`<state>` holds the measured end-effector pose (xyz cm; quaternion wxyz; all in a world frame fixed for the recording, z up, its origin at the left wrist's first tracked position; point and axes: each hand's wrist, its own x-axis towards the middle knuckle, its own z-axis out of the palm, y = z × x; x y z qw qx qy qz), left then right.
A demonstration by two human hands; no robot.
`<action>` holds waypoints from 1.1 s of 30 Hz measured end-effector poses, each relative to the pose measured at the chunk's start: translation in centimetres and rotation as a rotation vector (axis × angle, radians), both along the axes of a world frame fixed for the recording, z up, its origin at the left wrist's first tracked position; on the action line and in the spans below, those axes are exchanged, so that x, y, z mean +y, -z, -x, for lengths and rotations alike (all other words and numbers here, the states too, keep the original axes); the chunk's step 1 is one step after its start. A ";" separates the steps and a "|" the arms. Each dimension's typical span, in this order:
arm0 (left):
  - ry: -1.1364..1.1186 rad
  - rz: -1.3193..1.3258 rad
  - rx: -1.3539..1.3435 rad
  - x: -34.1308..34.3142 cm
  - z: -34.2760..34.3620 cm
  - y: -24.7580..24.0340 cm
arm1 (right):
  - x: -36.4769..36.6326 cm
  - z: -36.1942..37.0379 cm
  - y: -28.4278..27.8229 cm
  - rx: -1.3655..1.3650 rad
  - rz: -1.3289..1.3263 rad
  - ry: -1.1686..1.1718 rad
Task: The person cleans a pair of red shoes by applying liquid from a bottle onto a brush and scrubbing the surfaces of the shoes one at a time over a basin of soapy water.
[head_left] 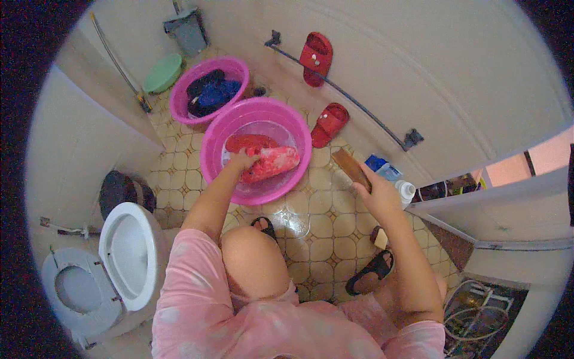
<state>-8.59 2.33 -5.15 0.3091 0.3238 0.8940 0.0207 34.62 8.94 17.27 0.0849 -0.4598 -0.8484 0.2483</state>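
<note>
A large pink basin with soapy water stands on the floor in front of me. My left hand reaches into it, fingers closed on the near end of a red slipper streaked with white foam. Behind that lies a second red piece, partly in the water; its full shape is hidden. My right hand grips a wooden brush over the floor to the right of the basin. Its bristles do not show clearly.
Another pink basin holds dark and blue clothes. Red slippers lean along the right wall, below and behind a metal bar. A blue packet, a white bottle and a soap bar are at right. A toilet stands left.
</note>
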 end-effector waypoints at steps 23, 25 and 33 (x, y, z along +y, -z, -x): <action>0.230 0.035 0.509 1.6 -2.4 10.5 | 1.5 2.8 9.8 -0.173 0.135 -0.173; 0.350 0.090 0.474 1.1 -2.8 10.1 | 1.8 3.1 9.6 -0.177 0.187 -0.150; 0.196 -0.375 0.447 1.3 -2.3 10.5 | 2.4 3.3 10.3 -0.301 0.226 -0.122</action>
